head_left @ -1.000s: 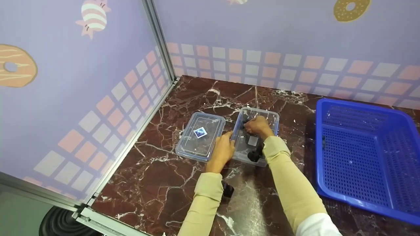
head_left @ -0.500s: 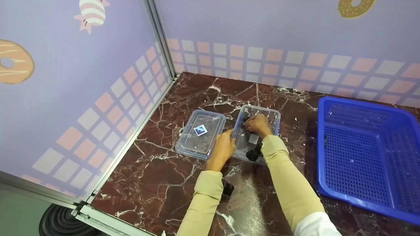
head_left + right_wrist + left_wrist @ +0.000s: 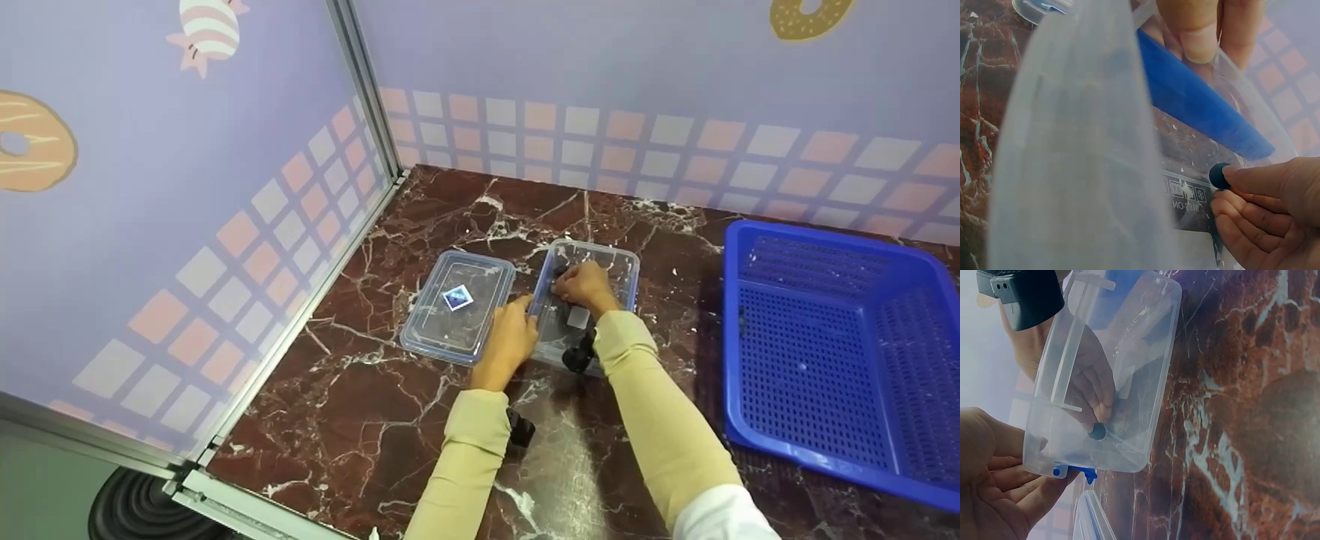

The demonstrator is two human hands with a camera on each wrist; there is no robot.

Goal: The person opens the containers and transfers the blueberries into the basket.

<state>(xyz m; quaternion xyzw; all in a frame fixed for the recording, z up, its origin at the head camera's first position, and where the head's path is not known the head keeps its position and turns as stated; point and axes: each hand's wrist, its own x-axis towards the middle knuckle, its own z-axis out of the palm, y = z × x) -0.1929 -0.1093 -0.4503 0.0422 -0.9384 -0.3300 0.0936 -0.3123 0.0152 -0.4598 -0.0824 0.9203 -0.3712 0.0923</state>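
Note:
A clear plastic box point(image 3: 553, 352) with blue clips stands upright on the dark red marbled table. My left hand point(image 3: 512, 334) grips its left wall at the rim; in the left wrist view, the fingers point(image 3: 1008, 481) lie about the wall beside a blue clip point(image 3: 1086, 473). Inside the box, my right hand point(image 3: 586, 286) reaches down. Its thumb and index finger pinch a small dark round thing point(image 3: 1219, 175) near the bottom, also seen through the wall in the left wrist view point(image 3: 1096, 432). The other right fingers curl below it.
A clear lid point(image 3: 442, 330) with a blue diamond sticker point(image 3: 457, 298) lies just left of the box. To the right stands a large blue plastic basket point(image 3: 739, 375); a small dark spot shows on its left inner wall. Patterned panels point(image 3: 525, 127) bound the back and left.
My right hand has shifted slightly left inside the box. The left hand keeps its grip on the box wall. The whole view has tilted a little.

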